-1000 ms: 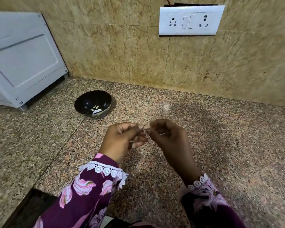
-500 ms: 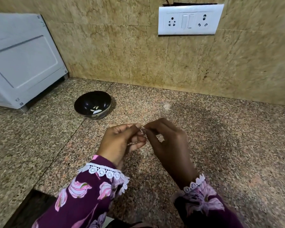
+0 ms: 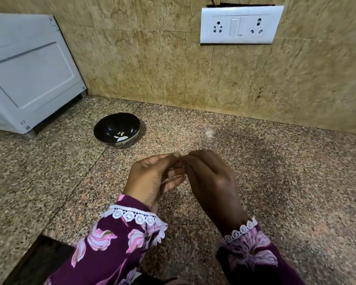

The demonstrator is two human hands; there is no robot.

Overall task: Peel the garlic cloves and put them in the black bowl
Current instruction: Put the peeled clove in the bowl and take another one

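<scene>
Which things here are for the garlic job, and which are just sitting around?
For the job:
- bowl, black, with a few pale pieces inside
- left hand and right hand, fingertips together above the counter; whatever they pinch is hidden

Just there:
- counter
- white appliance at the left
- socket plate on the wall

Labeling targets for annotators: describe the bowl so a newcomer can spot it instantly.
Start at the grey appliance on the left of the speckled stone counter. Just right of its front corner, short of the tiled wall, sits the bowl. It is the only dish there: round, glossy black, with a few pale pieces lying in its bottom.
</scene>
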